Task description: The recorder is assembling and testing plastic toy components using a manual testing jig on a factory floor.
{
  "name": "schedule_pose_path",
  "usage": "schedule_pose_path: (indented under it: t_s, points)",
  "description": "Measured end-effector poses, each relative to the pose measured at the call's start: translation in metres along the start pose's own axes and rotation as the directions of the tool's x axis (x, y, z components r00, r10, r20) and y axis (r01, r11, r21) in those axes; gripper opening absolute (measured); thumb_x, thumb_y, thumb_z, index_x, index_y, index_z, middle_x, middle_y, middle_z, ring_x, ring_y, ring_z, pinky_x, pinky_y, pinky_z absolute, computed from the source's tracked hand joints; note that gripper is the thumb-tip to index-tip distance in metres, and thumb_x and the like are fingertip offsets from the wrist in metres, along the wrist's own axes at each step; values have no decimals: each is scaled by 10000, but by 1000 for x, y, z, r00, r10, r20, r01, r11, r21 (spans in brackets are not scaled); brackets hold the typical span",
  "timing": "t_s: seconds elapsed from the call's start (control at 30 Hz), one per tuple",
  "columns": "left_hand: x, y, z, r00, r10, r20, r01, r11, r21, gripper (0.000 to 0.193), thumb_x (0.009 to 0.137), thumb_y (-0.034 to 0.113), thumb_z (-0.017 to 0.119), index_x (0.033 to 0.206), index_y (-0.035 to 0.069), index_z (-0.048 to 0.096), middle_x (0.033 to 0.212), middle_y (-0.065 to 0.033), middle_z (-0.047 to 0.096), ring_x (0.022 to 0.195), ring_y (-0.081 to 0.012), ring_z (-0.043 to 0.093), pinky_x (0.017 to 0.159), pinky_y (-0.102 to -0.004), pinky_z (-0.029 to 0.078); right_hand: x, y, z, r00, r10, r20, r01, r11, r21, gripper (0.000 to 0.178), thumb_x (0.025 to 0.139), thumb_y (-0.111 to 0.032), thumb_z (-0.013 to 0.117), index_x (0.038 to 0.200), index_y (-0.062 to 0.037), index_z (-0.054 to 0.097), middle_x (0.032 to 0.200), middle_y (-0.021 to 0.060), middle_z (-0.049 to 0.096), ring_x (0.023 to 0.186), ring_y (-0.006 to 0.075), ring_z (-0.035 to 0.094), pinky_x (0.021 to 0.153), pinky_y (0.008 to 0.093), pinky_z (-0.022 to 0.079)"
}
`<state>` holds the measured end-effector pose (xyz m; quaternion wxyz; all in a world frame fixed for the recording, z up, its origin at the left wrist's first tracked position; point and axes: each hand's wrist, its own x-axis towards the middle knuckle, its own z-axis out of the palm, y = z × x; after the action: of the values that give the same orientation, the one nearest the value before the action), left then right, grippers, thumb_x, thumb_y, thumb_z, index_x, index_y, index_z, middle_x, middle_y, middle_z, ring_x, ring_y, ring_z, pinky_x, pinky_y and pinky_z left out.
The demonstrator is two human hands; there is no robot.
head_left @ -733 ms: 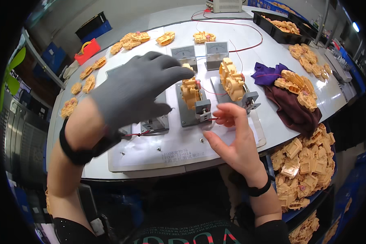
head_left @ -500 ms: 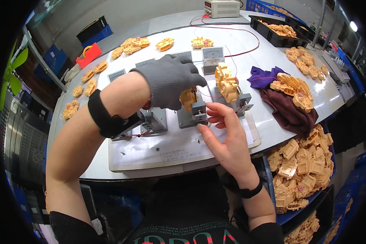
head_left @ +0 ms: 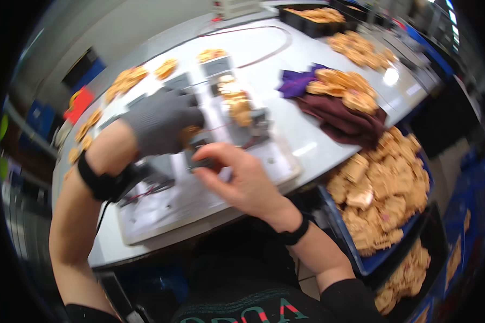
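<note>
My gloved left hand (head_left: 164,121) curls over a tan plastic housing (head_left: 190,133) on a grey fixture, hiding most of it. Thumb and forefinger of my bare right hand (head_left: 248,180) close at the small grey block (head_left: 200,142) on the near end of that fixture; motion blur softens the contact. Right of them a second tan housing (head_left: 236,102) stands in another grey fixture (head_left: 256,129). Under my left wrist is a further fixture (head_left: 156,175) with thin wires. The fixtures are on a pale board (head_left: 199,215), with panel meters (head_left: 215,65) behind.
Purple and maroon cloths (head_left: 339,121) lie under several tan housings at right. A blue crate (head_left: 372,264) heaped with housings stands below the table's right edge. More housings (head_left: 125,83) line the far left. A black tray (head_left: 312,27) and a power supply (head_left: 234,8) sit at the back.
The whole view has swung, so the table and both hands appear farther left, and the picture is blurred. My right thumb and forefinger have drawn closer together at the grey block.
</note>
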<state>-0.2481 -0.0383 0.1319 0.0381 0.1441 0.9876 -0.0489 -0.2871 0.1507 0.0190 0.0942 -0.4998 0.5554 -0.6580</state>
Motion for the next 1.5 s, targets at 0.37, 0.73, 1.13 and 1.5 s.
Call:
schedule_pose_path:
  t_s: [0.37, 0.73, 1.13, 1.5]
  points:
    - [-52, 24, -64, 939, -94, -331, 36, 984, -177, 474, 657, -98, 726, 1071, 17, 527, 1042, -116, 538, 952, -238, 570, 852, -292, 457, -14, 0, -6, 966, -232, -112, 196, 944, -266, 451, 774, -170, 717, 1180, -100, 534, 1092, 103, 560, 989, 282, 551, 859, 377, 447]
    - [-88, 169, 21, 762, -457, -459, -16, 695, -719, 832, 768, 216, 710, 1451, -2, 287, 1479, -197, 326, 1345, -332, 364, 1086, -446, 326, -81, -61, -95, 965, -190, -178, 119, 930, -349, 428, 767, -130, 729, 1168, -117, 578, 1038, 120, 641, 965, 266, 635, 822, 348, 520]
    - [-177, 131, 109, 436, -610, -661, 387, 791, -475, 428, 739, -95, 607, 1134, 51, 530, 1158, -159, 552, 1131, -376, 524, 1004, -498, 399, -481, -143, -380, 93, -339, -936, -931, -363, 39, 513, 830, -241, 645, 1237, 41, 510, 1261, 235, 540, 1131, 392, 529, 969, 420, 420]
    - [-165, 125, 131, 402, -665, -630, 644, 694, -322, 347, 736, -39, 610, 1063, 77, 633, 1121, -117, 588, 1134, -361, 512, 957, -453, 409, -80, -46, -178, 922, 255, -292, -387, 621, -681, 143, 906, -80, 588, 1029, -17, 624, 996, 62, 611, 949, 154, 571, 854, 273, 435]
